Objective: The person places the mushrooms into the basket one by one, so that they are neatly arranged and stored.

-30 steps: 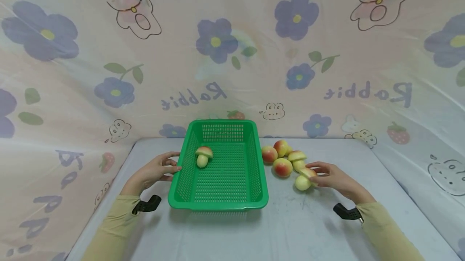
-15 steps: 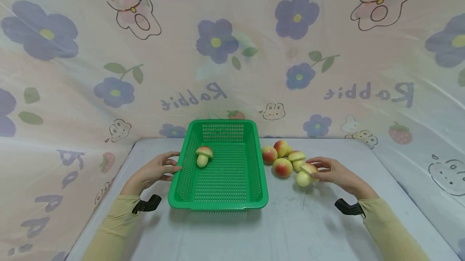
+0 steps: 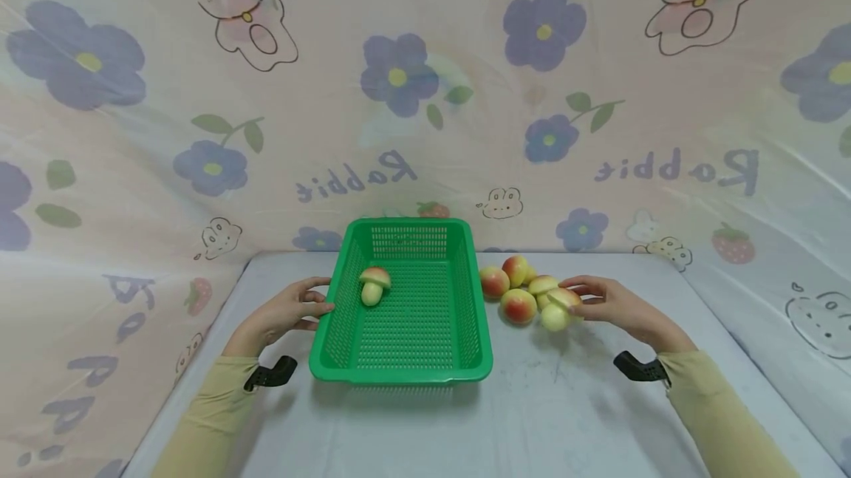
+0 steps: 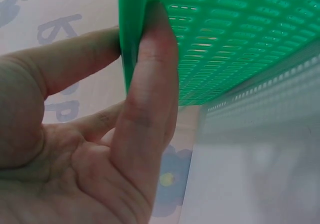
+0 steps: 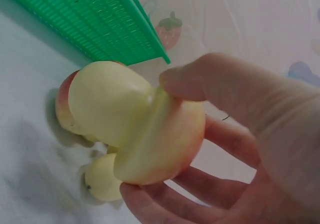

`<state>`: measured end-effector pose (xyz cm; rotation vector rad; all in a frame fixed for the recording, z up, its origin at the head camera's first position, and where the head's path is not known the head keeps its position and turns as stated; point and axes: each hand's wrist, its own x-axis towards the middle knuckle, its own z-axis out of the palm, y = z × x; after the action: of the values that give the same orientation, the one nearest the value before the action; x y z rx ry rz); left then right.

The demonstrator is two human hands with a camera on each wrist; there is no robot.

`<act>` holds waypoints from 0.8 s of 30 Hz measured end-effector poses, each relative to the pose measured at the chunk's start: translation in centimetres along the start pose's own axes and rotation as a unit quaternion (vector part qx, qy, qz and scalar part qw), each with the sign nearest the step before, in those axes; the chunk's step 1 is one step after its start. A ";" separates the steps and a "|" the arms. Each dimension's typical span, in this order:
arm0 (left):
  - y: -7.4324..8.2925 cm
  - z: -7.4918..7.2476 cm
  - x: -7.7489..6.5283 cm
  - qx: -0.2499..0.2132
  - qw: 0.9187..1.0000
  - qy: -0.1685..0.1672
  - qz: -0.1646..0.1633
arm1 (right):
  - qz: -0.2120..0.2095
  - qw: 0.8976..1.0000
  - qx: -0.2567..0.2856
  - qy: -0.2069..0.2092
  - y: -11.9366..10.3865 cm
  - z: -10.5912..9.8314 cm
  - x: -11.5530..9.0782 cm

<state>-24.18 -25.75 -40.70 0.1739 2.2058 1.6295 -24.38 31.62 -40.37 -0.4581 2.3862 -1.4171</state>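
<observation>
My left hand (image 3: 275, 315) grips the left rim of a green plastic basket (image 3: 402, 376); in the left wrist view the thumb is outside the rim (image 4: 131, 29) and the fingers reach under it. One mushroom (image 3: 374, 287) with a red-yellow cap and pale stem lies inside, toward the left. Right of the basket, my right hand (image 3: 618, 309) pinches another mushroom (image 3: 555, 318) by its cap, thumb on one side, fingers on the other. The right wrist view shows this mushroom (image 5: 107, 101) with its pale stem pointing away from the palm.
Several more red-yellow pieces lie close together right of the basket, among them a rounded one (image 3: 518, 306), another (image 3: 495, 282) near the basket wall, and a mushroom (image 3: 543, 285) just behind the held one. A patterned cloth (image 3: 425, 108) hangs behind the white table (image 3: 532, 419).
My right hand has moved slightly up and away from me in the head view, carrying the pinched mushroom with it. The left hand and basket keep their places.
</observation>
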 end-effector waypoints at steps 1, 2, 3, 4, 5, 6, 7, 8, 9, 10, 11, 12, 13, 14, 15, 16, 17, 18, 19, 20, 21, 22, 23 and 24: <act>0.0 0.0 0.0 -0.001 1.000 -0.001 0.000 | -0.005 1.000 0.001 -0.003 -0.1 0.0 0.1; 0.0 0.0 0.0 -0.002 1.000 -0.001 0.001 | -0.006 1.000 0.002 -0.003 -0.2 0.0 0.2; 0.0 0.1 0.0 -0.002 1.000 -0.003 0.001 | -0.009 1.000 0.002 -0.005 -0.3 0.0 0.3; 0.0 0.1 0.1 -0.002 1.000 -0.003 0.002 | -0.012 1.000 0.002 -0.005 -0.4 0.1 0.4; 0.0 0.1 0.1 -0.003 1.000 -0.004 0.002 | -0.016 1.000 0.002 -0.006 -0.5 0.1 0.5; 0.0 0.1 0.1 -0.002 1.000 -0.004 0.001 | -0.020 1.000 0.003 -0.008 -0.6 0.1 0.7; 0.1 0.1 0.1 -0.002 1.000 -0.004 0.001 | -0.024 1.000 0.002 -0.010 -0.7 0.2 0.8; 0.1 0.1 0.1 0.000 1.000 -0.002 0.001 | -0.024 1.000 0.002 -0.011 -0.8 0.3 0.9; 0.1 0.1 0.0 0.002 1.000 0.000 0.001 | -0.027 1.000 0.002 -0.014 -1.0 0.3 1.1; 0.1 0.2 0.0 0.005 1.000 0.002 0.001 | -0.030 0.999 0.003 -0.017 -1.1 0.4 1.1; 0.1 0.2 0.0 0.006 1.000 0.003 0.001 | -0.031 0.999 0.002 -0.020 -1.3 0.5 1.2; 0.2 0.2 0.0 0.009 1.000 0.005 0.002 | -0.032 0.999 0.001 -0.023 -1.5 0.6 1.3; 0.2 0.2 0.0 0.011 1.000 0.006 0.002 | -0.032 0.999 -0.001 -0.026 -1.7 0.7 1.5; 0.2 0.2 0.0 0.012 1.000 0.006 0.003 | -0.033 0.999 -0.002 -0.028 -1.9 0.8 1.6; 0.2 0.3 -0.1 0.013 1.000 0.006 0.004 | -0.033 0.999 -0.004 -0.030 -2.1 0.8 1.7; 0.2 0.3 -0.1 0.013 1.000 0.007 0.004 | -0.034 0.999 -0.006 -0.031 -2.3 0.9 1.8; 0.2 0.3 -0.1 0.013 1.000 0.006 0.004 | -0.034 0.999 -0.008 -0.032 -2.5 0.9 1.9; 0.2 0.3 -0.1 0.013 1.000 0.006 0.004 | -0.037 0.999 -0.009 -0.033 -2.8 1.0 2.0; 0.2 0.3 -0.1 0.013 1.000 0.007 0.004 | -0.041 0.998 -0.010 -0.035 -3.0 1.0 2.0; 0.2 0.3 -0.1 0.012 1.000 0.007 0.005 | -0.044 0.998 -0.011 -0.036 -3.2 1.0 2.1; 0.2 0.3 -0.1 0.011 1.000 0.007 0.005 | -0.046 0.998 -0.012 -0.038 -3.5 1.0 2.1; 0.2 0.3 -0.1 0.009 1.000 0.007 0.005 | -0.048 0.998 -0.013 -0.040 -3.7 1.0 2.2; 0.2 0.3 0.0 0.008 1.000 0.006 0.006 | -0.051 0.998 -0.015 -0.042 -3.9 1.0 2.3; 0.2 0.4 0.0 0.008 1.000 0.006 0.006 | -0.053 0.997 -0.016 -0.044 -4.1 1.0 2.3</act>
<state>-24.07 -25.37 -40.59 0.1832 2.2311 1.6254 -25.56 27.94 -37.48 -0.6512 2.3480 -1.3759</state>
